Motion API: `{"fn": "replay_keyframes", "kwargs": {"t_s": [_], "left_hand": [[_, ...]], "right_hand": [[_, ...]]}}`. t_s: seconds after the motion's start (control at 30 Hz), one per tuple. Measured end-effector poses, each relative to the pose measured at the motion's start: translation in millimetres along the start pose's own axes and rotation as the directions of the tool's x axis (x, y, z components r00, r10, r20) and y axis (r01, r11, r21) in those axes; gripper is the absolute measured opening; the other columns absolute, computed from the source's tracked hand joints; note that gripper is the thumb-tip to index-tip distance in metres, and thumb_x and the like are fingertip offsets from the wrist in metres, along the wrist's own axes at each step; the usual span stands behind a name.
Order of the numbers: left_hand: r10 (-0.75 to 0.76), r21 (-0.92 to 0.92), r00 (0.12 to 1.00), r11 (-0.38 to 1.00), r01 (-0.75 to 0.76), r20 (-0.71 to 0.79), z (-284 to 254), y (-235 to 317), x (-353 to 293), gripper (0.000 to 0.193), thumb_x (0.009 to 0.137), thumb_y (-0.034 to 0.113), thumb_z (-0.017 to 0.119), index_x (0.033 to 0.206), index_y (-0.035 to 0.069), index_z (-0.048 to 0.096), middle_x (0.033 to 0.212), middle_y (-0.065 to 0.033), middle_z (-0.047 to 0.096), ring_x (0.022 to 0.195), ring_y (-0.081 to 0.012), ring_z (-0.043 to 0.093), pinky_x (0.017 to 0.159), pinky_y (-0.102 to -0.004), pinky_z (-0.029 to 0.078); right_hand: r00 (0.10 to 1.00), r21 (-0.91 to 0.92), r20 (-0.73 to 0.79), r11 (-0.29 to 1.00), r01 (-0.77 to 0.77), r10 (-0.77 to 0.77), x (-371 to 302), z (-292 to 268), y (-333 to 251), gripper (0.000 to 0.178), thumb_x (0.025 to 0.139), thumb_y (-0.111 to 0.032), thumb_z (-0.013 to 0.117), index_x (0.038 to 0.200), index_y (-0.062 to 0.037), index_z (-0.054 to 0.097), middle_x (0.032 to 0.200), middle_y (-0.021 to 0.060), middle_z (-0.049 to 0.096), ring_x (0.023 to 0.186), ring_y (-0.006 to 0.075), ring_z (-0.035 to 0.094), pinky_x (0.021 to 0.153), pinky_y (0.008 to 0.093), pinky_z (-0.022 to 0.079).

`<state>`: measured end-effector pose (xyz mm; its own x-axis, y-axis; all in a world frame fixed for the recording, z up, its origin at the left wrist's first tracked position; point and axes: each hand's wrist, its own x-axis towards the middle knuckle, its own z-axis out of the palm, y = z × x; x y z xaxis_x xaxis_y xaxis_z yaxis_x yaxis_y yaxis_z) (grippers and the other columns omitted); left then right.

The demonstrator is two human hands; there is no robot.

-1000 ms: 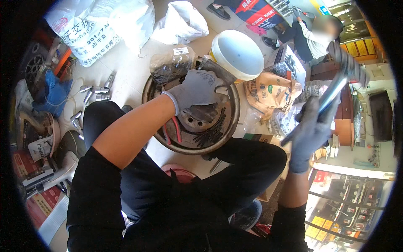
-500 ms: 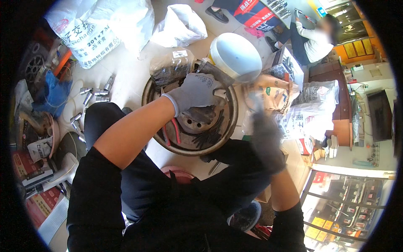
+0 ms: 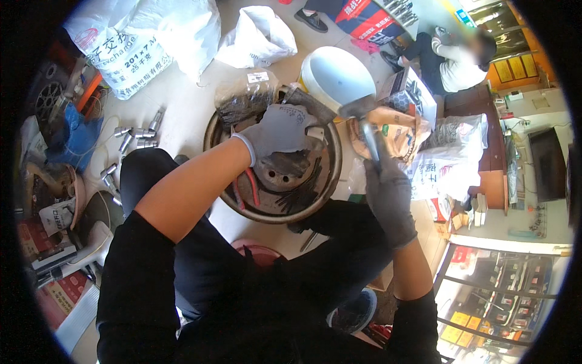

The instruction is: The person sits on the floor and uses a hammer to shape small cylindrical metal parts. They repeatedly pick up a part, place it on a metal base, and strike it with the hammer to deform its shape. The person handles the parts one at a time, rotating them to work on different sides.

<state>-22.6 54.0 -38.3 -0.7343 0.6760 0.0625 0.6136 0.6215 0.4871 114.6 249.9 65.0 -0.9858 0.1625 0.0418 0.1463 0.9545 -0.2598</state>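
Note:
A grey glove covers my left hand, its fingers closed over the middle of a round metal wheel rim. A small pale metal end shows by its thumb; what it grips is mostly hidden. Under the hand sits a dark block on the rim's holed centre. My right hand, also gloved, is wrapped round the handle of a hammer, raised to the right of the rim. Red-handled pliers and several thin dark rods lie inside the rim.
Behind the rim stand a white bucket, a clear plastic bag of dark pieces and white sacks. A brown paper bag is at right. Several metal fittings lie on the floor at left. A person sits at far right.
The right hand and hammer were smeared by motion and now show more sharply, with the hammer head up near the bucket. My left hand stays almost in place.

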Motion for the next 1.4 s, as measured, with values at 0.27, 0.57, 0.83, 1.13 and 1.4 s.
{"fn": "replay_keyframes", "kwargs": {"t_s": [0.27,0.57,0.83,1.13,1.4], "left_hand": [[0.003,-0.008,1.000,1.000,-0.003,-0.003,1.0,-4.5,3.3,0.059,0.083,0.060,0.067,0.124,0.018,0.068,0.115,-0.0146,0.065,0.110,-0.0328,0.064,0.096,-0.0438,0.050],[-0.018,-0.150,0.998,0.988,0.027,0.061,-33.9,-27.8,-4.7,0.049,0.085,0.040,0.071,0.125,0.012,0.066,0.121,-0.0180,0.065,0.109,-0.0332,0.065,0.096,-0.0427,0.051],[-0.212,-0.085,0.976,0.973,0.215,0.046,-50.1,-92.1,-26.3,0.032,0.083,0.016,0.066,0.113,0.005,0.069,0.111,-0.0182,0.070,0.101,-0.0334,0.068,0.094,-0.0411,0.052],[-0.056,0.352,0.996,0.933,0.075,-0.066,32.9,-94.3,-24.7,0.022,0.090,0.023,0.058,0.106,0.016,0.071,0.094,-0.0107,0.070,0.086,-0.0317,0.070,0.075,-0.0469,0.053],[-0.207,0.524,0.977,0.838,0.150,0.051,25.7,-74.8,-20.5,0.020,0.087,0.015,0.060,0.105,0.012,0.068,0.097,-0.0129,0.072,0.089,-0.0316,0.071,0.073,-0.0445,0.055]], "right_hand": [[0.994,-0.058,0.016,0.992,0.111,-0.111,-1.2,6.3,22.3,0.054,0.094,-0.018,0.058,0.147,-0.0137,0.046,0.106,0.0255,0.067,0.090,0.0450,0.066,0.079,0.0481,0.052],[0.986,0.679,0.154,0.717,-0.157,0.070,46.3,50.2,5.2,0.032,0.092,-0.027,0.071,0.103,0.0013,0.062,0.078,0.0018,0.058,0.070,0.0099,0.052,0.064,0.0278,0.047],[0.993,0.659,0.111,0.746,-0.096,0.030,81.3,86.4,-5.0,0.035,0.090,-0.025,0.072,0.106,0.0059,0.063,0.081,0.0056,0.065,0.071,0.0130,0.059,0.068,0.0318,0.051],[0.976,0.630,0.205,0.752,-0.194,0.080,81.6,75.8,6.5,0.040,0.090,-0.032,0.069,0.103,0.0048,0.063,0.081,0.0123,0.068,0.075,0.0204,0.065,0.071,0.0367,0.053],[0.979,0.621,0.168,0.759,-0.195,0.115,79.3,69.5,10.2,0.030,0.091,-0.025,0.070,0.106,0.0017,0.066,0.079,0.0030,0.064,0.070,0.0071,0.056,0.063,0.0254,0.047]]}}
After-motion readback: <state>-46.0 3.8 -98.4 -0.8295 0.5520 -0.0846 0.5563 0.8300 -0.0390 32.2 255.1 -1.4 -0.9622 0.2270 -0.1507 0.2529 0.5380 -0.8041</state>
